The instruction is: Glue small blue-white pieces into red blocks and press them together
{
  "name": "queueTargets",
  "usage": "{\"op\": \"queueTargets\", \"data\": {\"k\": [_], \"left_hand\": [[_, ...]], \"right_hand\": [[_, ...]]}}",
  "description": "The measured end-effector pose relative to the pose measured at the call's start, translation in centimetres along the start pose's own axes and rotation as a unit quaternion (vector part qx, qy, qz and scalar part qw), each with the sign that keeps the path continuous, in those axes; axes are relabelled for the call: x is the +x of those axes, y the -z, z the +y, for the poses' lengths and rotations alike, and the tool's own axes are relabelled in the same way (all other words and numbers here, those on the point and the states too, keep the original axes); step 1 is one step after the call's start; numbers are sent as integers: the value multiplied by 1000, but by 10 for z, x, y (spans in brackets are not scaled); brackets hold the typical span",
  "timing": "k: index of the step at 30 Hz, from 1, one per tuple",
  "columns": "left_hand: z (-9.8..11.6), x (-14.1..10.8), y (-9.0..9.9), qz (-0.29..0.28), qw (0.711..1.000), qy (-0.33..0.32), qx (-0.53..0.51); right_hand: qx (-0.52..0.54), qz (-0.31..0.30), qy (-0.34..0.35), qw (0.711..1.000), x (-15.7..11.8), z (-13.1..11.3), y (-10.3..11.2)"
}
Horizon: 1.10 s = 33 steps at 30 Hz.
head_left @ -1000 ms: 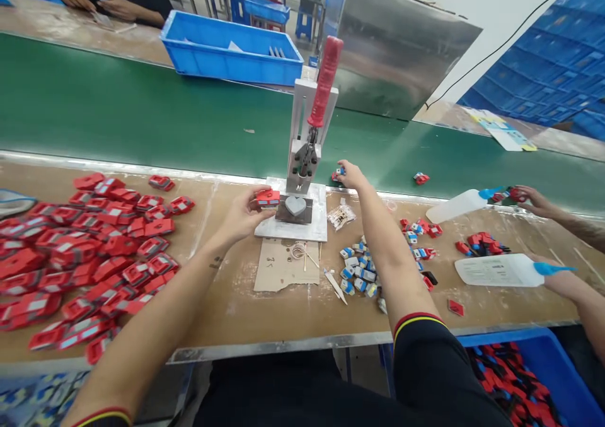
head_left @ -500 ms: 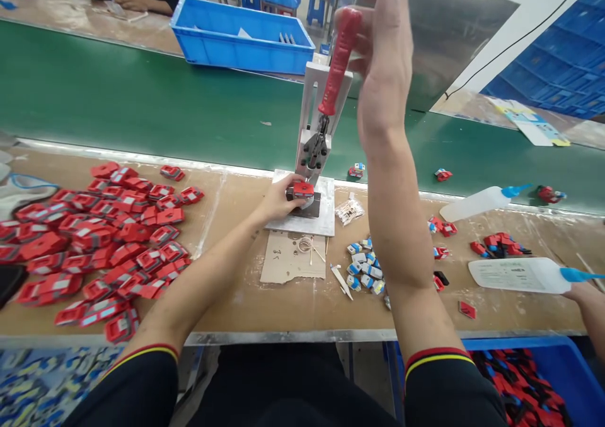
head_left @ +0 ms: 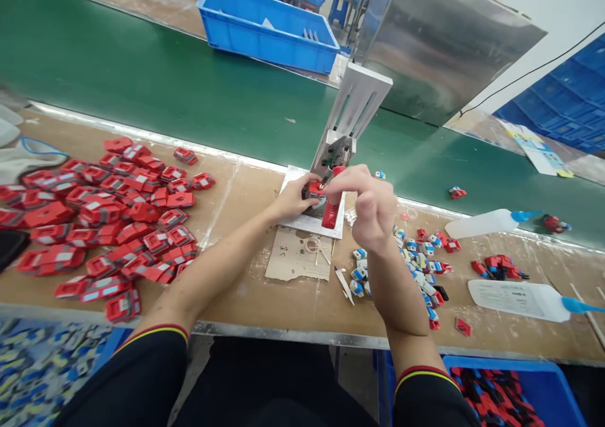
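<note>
A metal toggle press point(head_left: 350, 105) stands on a pale base plate, its red handle point(head_left: 331, 211) swung down toward me. My right hand point(head_left: 366, 203) is closed around the upper part of that handle. Under the press sits a red part point(head_left: 316, 189) on a dark block, pinched by the fingers of my left hand point(head_left: 295, 198). The handle and my right hand hide some of the plate. In front of the plate lies a torn cardboard piece point(head_left: 288, 263) with a rubber band and sticks on it.
Many red parts point(head_left: 101, 212) are piled at left. Small white-blue pieces point(head_left: 359, 272), a white tool point(head_left: 345, 286) and two bottles point(head_left: 520, 299) lie at right. A blue bin point(head_left: 269, 36) stands beyond the green belt point(head_left: 189, 108). Another person's arm shows at top left.
The red handle has swung from upright down toward me, and my right hand has come down with it, now closed on it. My left hand still holds the red part. The view has shifted slightly.
</note>
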<state>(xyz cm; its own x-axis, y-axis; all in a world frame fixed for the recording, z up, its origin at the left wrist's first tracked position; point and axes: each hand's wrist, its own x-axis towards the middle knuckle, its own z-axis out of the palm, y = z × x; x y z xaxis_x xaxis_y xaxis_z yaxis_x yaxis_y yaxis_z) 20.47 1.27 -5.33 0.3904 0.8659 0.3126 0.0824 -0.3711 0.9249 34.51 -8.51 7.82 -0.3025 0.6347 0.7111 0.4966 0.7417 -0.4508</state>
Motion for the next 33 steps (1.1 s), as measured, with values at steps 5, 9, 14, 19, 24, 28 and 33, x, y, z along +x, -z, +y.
{"op": "queueTargets", "data": {"k": [5, 9, 14, 19, 24, 28, 33], "left_hand": [[4, -2, 2, -72, 996, 1, 50], [-5, 3, -2, -62, 997, -16, 37], [-13, 7, -4, -60, 997, -34, 32], [-16, 6, -4, -58, 997, -42, 26], [-19, 3, -6, -56, 997, -48, 19], [-17, 2, -5, -60, 997, -47, 21], [-16, 1, -5, -64, 996, -43, 39]], "right_hand": [[-175, -145, 221, 948, -3, -3, -1], [-175, -184, 226, 940, 3, -6, 6], [-174, -206, 219, 938, 3, -7, 8], [-181, -223, 219, 932, 2, -10, 9], [-158, -230, 211, 937, 11, -20, 15], [-162, -241, 211, 933, 10, -19, 12], [-176, -248, 218, 927, 5, -14, 10]]}}
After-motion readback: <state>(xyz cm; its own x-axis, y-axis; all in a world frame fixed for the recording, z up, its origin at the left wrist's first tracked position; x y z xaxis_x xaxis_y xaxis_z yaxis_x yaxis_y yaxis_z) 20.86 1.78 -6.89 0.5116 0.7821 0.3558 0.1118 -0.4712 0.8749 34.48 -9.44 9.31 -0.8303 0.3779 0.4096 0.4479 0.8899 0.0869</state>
